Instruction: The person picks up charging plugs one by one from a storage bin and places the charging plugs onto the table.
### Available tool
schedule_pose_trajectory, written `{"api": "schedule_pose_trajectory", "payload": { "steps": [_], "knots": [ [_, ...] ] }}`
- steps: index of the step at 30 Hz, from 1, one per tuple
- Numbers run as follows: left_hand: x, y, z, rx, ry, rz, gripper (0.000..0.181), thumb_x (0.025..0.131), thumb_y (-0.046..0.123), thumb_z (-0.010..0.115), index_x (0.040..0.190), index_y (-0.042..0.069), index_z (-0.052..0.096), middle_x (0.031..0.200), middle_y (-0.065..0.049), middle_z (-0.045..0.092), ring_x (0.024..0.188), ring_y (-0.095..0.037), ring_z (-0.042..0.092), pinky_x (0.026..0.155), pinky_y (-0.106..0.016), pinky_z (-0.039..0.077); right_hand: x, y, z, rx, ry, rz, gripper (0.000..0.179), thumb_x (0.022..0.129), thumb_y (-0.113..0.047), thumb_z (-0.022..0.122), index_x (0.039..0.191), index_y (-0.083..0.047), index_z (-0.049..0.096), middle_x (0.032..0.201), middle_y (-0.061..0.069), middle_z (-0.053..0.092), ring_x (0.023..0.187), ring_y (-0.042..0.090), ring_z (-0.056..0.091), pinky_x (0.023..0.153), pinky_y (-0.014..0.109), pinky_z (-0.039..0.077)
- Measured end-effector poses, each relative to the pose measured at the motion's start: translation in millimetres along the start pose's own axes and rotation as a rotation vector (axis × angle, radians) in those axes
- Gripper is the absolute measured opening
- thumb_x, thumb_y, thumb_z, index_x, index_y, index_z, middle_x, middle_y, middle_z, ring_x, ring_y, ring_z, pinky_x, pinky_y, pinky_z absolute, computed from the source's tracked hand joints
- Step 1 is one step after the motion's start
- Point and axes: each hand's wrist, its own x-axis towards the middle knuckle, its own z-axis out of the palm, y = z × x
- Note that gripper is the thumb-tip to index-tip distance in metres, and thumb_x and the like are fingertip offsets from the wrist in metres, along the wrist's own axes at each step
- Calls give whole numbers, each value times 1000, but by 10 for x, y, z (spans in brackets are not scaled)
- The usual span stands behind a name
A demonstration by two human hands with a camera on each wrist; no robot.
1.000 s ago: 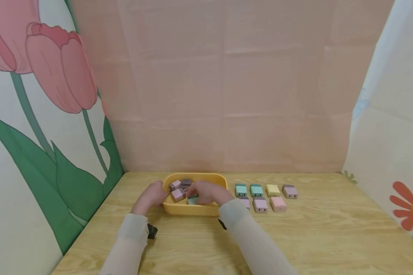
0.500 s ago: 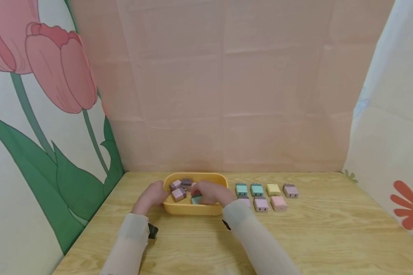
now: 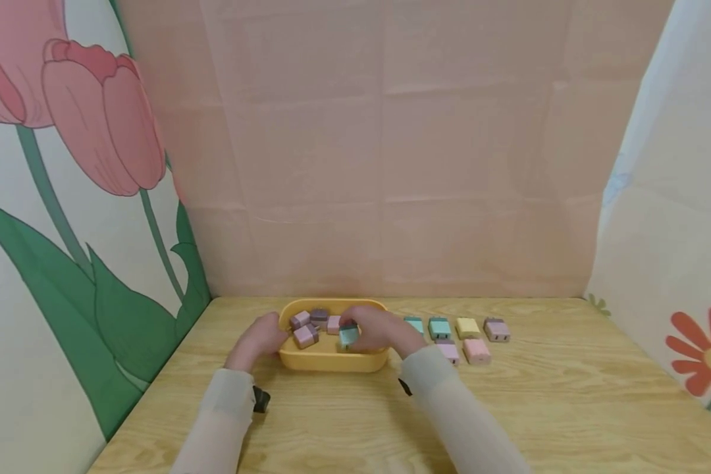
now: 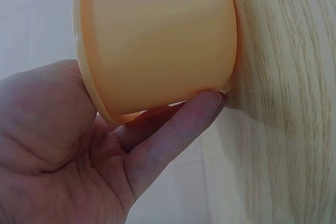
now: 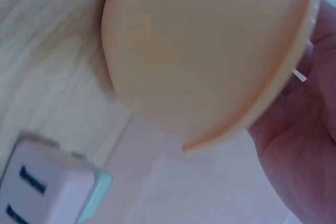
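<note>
A shallow yellow tub (image 3: 332,363) stands on the wooden table in the head view. My left hand (image 3: 265,334) grips its left end, with fingers along the outer wall in the left wrist view. Inside the tub, my right hand (image 3: 374,328) pinches a teal charger plug (image 3: 348,337) near the right end. Several pink and purple charger plugs (image 3: 305,336) lie in the tub's left half, and a pink one (image 3: 334,324) is at its middle. The tub's wall (image 5: 199,51) hides the right fingertips in the right wrist view.
Right of the tub, two rows of charger plugs lie on the table: teal (image 3: 440,328), yellow (image 3: 467,328), purple (image 3: 496,330) and pink (image 3: 476,351). My right forearm partly covers this group's left end. A pink cloth wall (image 3: 385,197) closes off the back.
My right hand has moved right inside the tub with the teal charger plug, which now shows more fully. A pink plug has come into sight behind it. My left hand stays at the tub's end.
</note>
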Motion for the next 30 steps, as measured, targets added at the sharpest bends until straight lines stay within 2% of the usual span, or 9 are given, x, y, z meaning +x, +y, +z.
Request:
{"api": "schedule_pose_trajectory", "payload": {
  "steps": [1,2,5,8,9,14,22,30],
  "knots": [
    [7,-6,-1,0,-4,4,28,94,6,60,117,-8,65,93,-16,70,73,-23,68,62,-30,54,54,98,40,2,3,6,40,92,-11,85,130,-8,74,128,5,76,117,22,69,110,46,57],
    [133,-159,53,-6,-1,45,26,95,10,60,116,-5,66,92,-13,70,72,-20,67,62,-29,53,43,105,22,8,3,1,40,90,-10,85,129,-6,74,127,6,76,116,23,69,110,48,57],
    [164,-187,57,-15,-13,49,20,96,9,59,110,-1,67,89,-11,71,70,-19,68,63,-30,55,6,137,-27,2,9,-44,40,90,-11,85,128,-6,74,127,6,75,113,21,67,108,47,57],
    [141,-165,59,-37,-8,32,21,96,9,59,113,-2,66,90,-11,71,71,-19,68,63,-29,55,-47,177,-94,18,10,-89,36,89,-10,85,124,-7,75,124,6,75,110,19,67,103,45,58],
    [13,-9,8,-32,-13,-10,22,95,5,58,113,-5,66,91,-14,71,71,-22,69,63,-30,56,-73,202,-117,21,13,-93,37,89,-10,85,124,-7,75,124,5,75,110,18,67,102,45,59],
    [-68,66,11,-13,-13,-27,28,97,6,58,121,-8,65,94,-14,70,74,-20,67,64,-28,53,-270,346,-232,82,32,-34,44,90,-8,83,132,-7,70,127,4,73,116,19,68,104,47,58],
    [-38,72,17,3,-4,-28,30,99,8,58,123,-7,64,96,-14,70,75,-20,67,65,-27,52,-625,558,-460,109,71,30,44,90,-6,80,132,-4,68,128,8,70,120,26,67,108,57,57],
    [-44,60,9,-7,-24,-55,39,104,10,56,137,-12,58,104,-17,70,77,-21,68,65,-28,54,-838,824,-470,108,75,49,43,89,-6,84,129,-5,69,125,7,71,119,26,68,106,56,58]
  ]
}}
